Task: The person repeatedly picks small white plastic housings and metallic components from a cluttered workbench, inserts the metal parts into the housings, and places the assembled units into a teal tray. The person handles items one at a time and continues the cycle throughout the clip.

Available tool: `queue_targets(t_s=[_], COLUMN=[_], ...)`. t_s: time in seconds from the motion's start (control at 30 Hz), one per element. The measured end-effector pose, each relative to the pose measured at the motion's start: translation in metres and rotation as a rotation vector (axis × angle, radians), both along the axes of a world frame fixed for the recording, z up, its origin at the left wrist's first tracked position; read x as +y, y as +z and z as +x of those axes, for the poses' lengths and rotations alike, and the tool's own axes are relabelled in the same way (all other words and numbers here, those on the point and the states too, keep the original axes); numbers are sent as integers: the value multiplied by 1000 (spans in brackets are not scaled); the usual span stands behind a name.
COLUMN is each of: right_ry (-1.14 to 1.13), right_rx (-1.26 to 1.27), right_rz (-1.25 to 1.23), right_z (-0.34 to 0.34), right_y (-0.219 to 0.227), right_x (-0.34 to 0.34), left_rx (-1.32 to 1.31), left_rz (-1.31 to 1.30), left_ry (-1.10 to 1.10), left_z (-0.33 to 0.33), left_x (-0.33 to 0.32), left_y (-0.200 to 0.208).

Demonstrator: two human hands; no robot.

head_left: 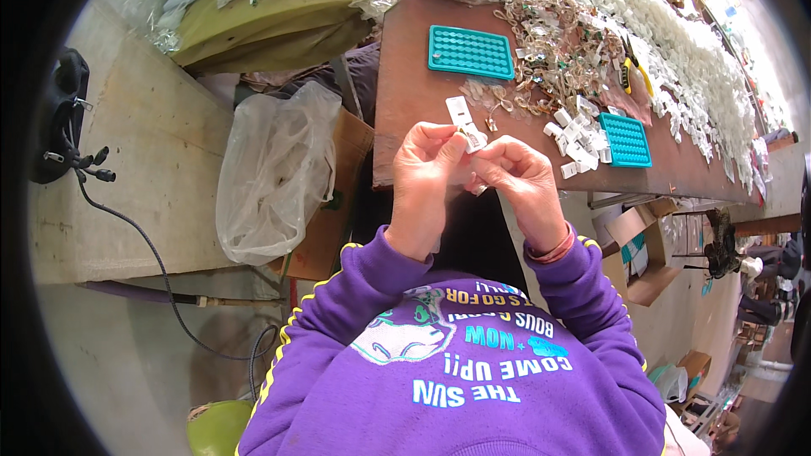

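Close to the table's near edge, my left hand [428, 173] pinches a small white plastic case [459, 111] that stands open in two flat halves. Thumb and fingertips of my right hand [525, 184] are pressed together against its lower end. A tiny pale piece shows below the right fingertips, too small to name. Just beyond the case a small metallic-looking bit [492, 124] lies on the table. To the right is a loose heap of similar white cases [579, 137], some lying open.
The brown table [414, 59] bears two teal trays with rows of pockets [470, 51] [625, 140]. A tangled heap of small strung pieces [549, 42], yellow-handled pliers [634, 67] and a long white pile [676, 59] lie beyond. A plastic bag [274, 173] hangs at left.
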State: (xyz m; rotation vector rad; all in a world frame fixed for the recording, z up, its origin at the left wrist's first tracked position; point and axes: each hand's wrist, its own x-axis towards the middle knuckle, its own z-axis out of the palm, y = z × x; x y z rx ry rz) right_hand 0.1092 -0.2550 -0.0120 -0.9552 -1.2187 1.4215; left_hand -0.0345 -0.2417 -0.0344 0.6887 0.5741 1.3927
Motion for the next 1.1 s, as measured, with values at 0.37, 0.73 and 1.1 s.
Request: queue_targets(t_s=[0.37, 0.73, 1.1], right_ry=[-195, -110, -90], right_rx=[-588, -1182, -1152], right_rz=[414, 722, 649], right_z=[9, -19, -15], right_y=[24, -15, -22], right_x=[66, 190, 199], left_rx=[-414, -358, -428], left_rz=[-96, -42, -34], left_ry=[68, 65, -12], left_z=[1, -8, -8], left_x=[52, 62, 67], left_y=[-13, -30, -40])
